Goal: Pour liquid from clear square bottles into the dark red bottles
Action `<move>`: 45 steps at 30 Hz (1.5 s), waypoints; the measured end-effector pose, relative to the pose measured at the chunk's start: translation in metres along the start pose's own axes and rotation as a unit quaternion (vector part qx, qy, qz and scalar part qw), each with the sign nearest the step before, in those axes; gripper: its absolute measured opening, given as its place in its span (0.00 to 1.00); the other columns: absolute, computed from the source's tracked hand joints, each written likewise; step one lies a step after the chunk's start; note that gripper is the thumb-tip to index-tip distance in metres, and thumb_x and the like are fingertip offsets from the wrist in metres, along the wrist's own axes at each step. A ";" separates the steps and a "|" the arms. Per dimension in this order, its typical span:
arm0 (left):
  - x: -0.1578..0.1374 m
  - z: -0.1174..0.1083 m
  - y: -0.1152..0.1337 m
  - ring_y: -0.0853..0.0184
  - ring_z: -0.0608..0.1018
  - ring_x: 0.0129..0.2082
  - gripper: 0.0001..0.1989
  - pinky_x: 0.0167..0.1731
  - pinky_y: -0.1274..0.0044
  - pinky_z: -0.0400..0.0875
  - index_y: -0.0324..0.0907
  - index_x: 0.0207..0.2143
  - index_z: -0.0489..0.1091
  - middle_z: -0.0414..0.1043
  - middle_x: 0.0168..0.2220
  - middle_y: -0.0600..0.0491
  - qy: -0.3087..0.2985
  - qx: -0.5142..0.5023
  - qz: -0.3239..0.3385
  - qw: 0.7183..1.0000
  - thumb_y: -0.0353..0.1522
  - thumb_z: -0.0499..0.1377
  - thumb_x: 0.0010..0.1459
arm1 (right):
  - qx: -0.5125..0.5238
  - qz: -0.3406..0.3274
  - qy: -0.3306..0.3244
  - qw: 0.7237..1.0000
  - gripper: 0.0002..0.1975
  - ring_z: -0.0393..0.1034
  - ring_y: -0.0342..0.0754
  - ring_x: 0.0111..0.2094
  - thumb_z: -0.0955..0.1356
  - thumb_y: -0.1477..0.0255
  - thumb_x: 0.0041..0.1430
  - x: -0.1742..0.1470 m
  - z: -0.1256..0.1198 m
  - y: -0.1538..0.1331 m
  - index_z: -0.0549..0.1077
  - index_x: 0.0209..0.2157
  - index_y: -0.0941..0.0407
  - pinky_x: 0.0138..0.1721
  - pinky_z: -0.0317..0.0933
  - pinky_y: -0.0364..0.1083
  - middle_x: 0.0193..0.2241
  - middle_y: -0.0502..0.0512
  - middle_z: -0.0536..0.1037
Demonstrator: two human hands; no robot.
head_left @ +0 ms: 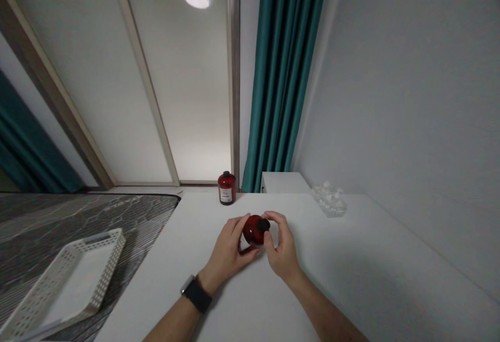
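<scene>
A dark red bottle [254,230] with a black cap [264,225] is tilted over the white table, its cap turned to the right and towards me. My left hand [233,246] is closed around the bottle's body from the left, with the thumb below and the fingers above. At the cap, the thumb and index finger of my right hand [282,247] are curled in a pinch from the right. Part of a white label shows under my left fingers. A second red bottle [226,190] with a black cap and white label stands upright farther back on the table.
Clear, crumpled-looking plastic or glass [330,199] lies at the table's back right, near the wall. To the left, a white perforated basket [97,284] rests on a dark patterned surface [146,222]. A white cabinet [285,181] stands beyond the table [250,305], before a teal curtain [287,71].
</scene>
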State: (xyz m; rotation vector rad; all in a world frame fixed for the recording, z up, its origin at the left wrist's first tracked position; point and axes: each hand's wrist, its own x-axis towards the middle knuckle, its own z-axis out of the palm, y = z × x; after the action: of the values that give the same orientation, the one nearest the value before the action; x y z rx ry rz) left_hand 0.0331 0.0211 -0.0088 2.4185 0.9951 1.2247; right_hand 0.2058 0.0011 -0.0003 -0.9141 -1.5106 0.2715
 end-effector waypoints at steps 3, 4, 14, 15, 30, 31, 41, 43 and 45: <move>0.001 0.000 0.001 0.53 0.70 0.54 0.43 0.52 0.60 0.72 0.49 0.67 0.48 0.64 0.56 0.43 0.000 0.000 0.002 1.000 0.28 0.66 0.54 | 0.026 -0.004 -0.012 1.000 0.21 0.69 0.54 0.52 0.62 0.79 0.60 0.001 -0.001 -0.002 0.68 0.53 0.52 0.57 0.64 0.58 0.49 0.59 0.74; 0.001 0.000 0.002 0.53 0.70 0.54 0.43 0.52 0.60 0.71 0.49 0.67 0.49 0.64 0.56 0.43 0.000 0.001 0.003 1.000 0.28 0.66 0.54 | 0.025 -0.004 -0.004 1.000 0.20 0.70 0.54 0.52 0.62 0.79 0.60 0.001 0.000 -0.002 0.68 0.53 0.52 0.56 0.64 0.58 0.48 0.59 0.74; 0.000 0.001 0.000 0.53 0.71 0.54 0.43 0.53 0.60 0.71 0.48 0.67 0.51 0.65 0.56 0.42 0.006 0.000 0.001 1.000 0.27 0.66 0.52 | -0.002 -0.005 0.011 1.000 0.19 0.69 0.54 0.50 0.63 0.78 0.61 0.000 0.000 -0.002 0.66 0.54 0.53 0.54 0.65 0.57 0.46 0.59 0.73; 0.000 0.002 -0.001 0.53 0.71 0.54 0.43 0.53 0.60 0.71 0.48 0.67 0.50 0.65 0.56 0.42 0.006 -0.001 0.001 1.000 0.28 0.66 0.53 | 0.008 -0.008 0.006 1.000 0.20 0.69 0.53 0.51 0.62 0.78 0.61 0.000 0.000 -0.002 0.66 0.54 0.53 0.55 0.65 0.57 0.47 0.59 0.74; 0.011 -0.026 -0.003 0.51 0.73 0.53 0.43 0.54 0.58 0.70 0.46 0.66 0.52 0.68 0.56 0.42 -0.042 0.006 0.019 0.999 0.26 0.65 0.49 | 0.006 -0.009 -0.083 0.996 0.18 0.71 0.52 0.52 0.63 0.76 0.65 0.009 -0.005 0.001 0.70 0.55 0.50 0.56 0.67 0.56 0.49 0.58 0.76; 0.012 -0.028 -0.003 0.51 0.72 0.54 0.43 0.54 0.58 0.69 0.46 0.66 0.52 0.68 0.56 0.43 -0.049 0.004 0.018 0.999 0.26 0.64 0.49 | 0.010 -0.006 -0.087 0.996 0.18 0.71 0.52 0.52 0.63 0.76 0.65 0.010 -0.005 0.002 0.70 0.55 0.50 0.56 0.67 0.55 0.49 0.58 0.77; 0.007 -0.013 0.001 0.51 0.71 0.51 0.42 0.50 0.59 0.70 0.44 0.66 0.53 0.68 0.54 0.43 -0.023 0.075 -0.006 0.997 0.25 0.64 0.49 | -0.005 0.047 -0.025 0.999 0.17 0.72 0.52 0.45 0.64 0.73 0.65 0.005 0.004 0.010 0.72 0.54 0.51 0.49 0.68 0.54 0.42 0.57 0.76; 0.008 -0.014 0.001 0.51 0.71 0.51 0.42 0.51 0.59 0.70 0.45 0.66 0.53 0.68 0.54 0.43 -0.030 0.069 -0.001 0.997 0.26 0.64 0.49 | 0.000 0.048 -0.039 0.998 0.19 0.72 0.51 0.45 0.64 0.73 0.65 0.005 0.002 0.012 0.70 0.57 0.51 0.50 0.68 0.54 0.43 0.57 0.76; 0.009 -0.017 0.000 0.51 0.71 0.52 0.42 0.52 0.59 0.70 0.46 0.66 0.53 0.68 0.55 0.43 -0.040 0.055 0.006 0.998 0.27 0.64 0.50 | 0.013 0.046 -0.062 0.997 0.21 0.73 0.50 0.46 0.64 0.73 0.65 0.006 -0.001 0.014 0.68 0.59 0.51 0.51 0.68 0.53 0.45 0.57 0.77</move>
State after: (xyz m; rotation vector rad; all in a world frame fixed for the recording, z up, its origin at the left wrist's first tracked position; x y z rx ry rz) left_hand 0.0236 0.0258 0.0070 2.5384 1.0536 1.0952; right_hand 0.2127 0.0144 -0.0046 -0.9624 -1.5767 0.4196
